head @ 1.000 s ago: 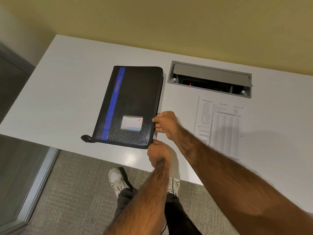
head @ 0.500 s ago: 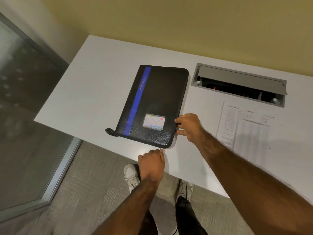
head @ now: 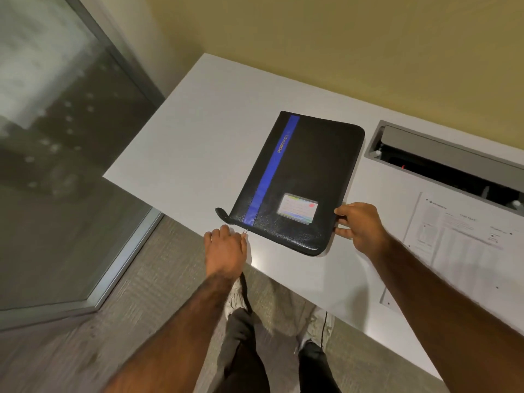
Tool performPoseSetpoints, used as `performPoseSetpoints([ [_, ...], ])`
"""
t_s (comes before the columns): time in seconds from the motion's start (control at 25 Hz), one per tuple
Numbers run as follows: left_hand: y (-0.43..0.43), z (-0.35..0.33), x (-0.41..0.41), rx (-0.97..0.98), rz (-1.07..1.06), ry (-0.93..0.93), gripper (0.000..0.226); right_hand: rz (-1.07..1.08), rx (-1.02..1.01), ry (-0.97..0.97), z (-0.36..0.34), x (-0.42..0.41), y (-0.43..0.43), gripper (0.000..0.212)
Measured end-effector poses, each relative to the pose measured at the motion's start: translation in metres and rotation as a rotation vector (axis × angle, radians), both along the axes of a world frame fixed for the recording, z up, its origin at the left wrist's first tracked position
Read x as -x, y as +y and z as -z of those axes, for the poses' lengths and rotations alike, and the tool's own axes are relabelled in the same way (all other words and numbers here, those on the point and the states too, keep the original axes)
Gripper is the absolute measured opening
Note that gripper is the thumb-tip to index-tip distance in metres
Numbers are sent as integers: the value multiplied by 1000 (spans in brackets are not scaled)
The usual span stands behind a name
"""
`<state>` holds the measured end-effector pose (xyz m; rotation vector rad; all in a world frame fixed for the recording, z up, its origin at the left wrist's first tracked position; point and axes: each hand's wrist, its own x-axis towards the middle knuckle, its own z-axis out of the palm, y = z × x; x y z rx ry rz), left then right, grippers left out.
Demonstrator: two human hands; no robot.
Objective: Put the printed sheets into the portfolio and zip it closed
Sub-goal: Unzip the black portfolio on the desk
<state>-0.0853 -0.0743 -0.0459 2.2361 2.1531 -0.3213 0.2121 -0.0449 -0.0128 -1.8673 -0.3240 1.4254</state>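
From the head camera, the left hand is pinching the zipper pull at the portfolio's near edge, while the right hand, fingers spread, is steadying its right edge. The printed sheets are lying outside, beyond the right fingers, so unzipping looks underway; loading and zipping are left.

Warm overhead light glares off the white desk edge; motion blur smears the frame's borders.
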Motion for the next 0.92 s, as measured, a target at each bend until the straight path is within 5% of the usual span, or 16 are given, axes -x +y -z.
performPoseSetpoints([
  [0.32, 14, 8, 39, -74, -62, -7, 53, 9, -21, 0, -4, 3, 0, 14],
  [0.72, 14, 22, 33, -138, -255, -488, 30, 50, 7, -20, 1, 7, 1, 16],
  [0.92, 27, 22, 32, -167, -274, -493, 20, 59, 4, -22, 0, 8, 1, 18],
])
